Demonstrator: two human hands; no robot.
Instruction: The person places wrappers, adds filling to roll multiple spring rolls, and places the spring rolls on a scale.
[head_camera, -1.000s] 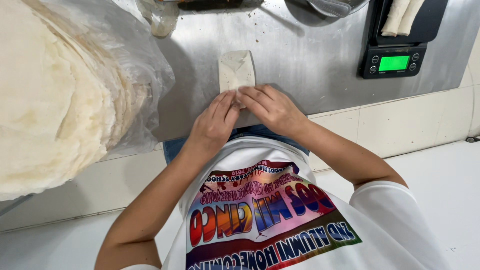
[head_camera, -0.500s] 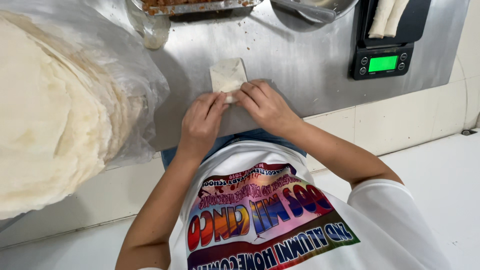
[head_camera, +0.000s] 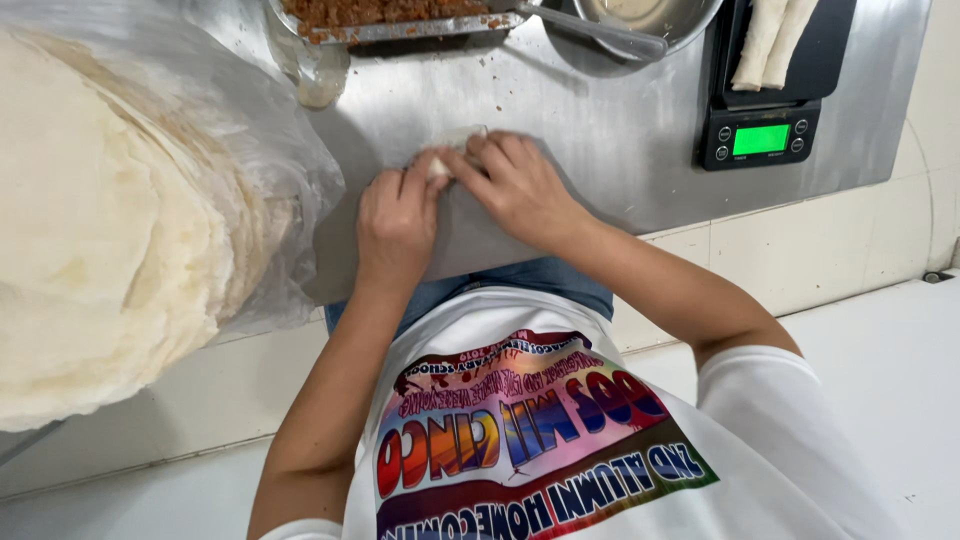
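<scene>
Both of my hands rest on a small pale wrapper roll (head_camera: 446, 152) lying on the steel counter (head_camera: 620, 140). My left hand (head_camera: 397, 215) presses its near left end with the fingertips. My right hand (head_camera: 520, 185) covers the right part, fingers curled over it. Only a little of the roll shows between and above my fingers. Beyond my hands stands a metal tray of brown minced filling (head_camera: 385, 15).
A tall stack of round white wrappers in a clear plastic bag (head_camera: 110, 220) fills the left. A digital scale with a green display (head_camera: 762, 135) carries two finished rolls (head_camera: 775, 40) at the right. A metal bowl with a spoon (head_camera: 640, 20) sits at the back.
The flat part of the wrapper that lay beyond my fingers has been rolled up, and both hands have moved forward over it. The view has tilted toward the tray.
</scene>
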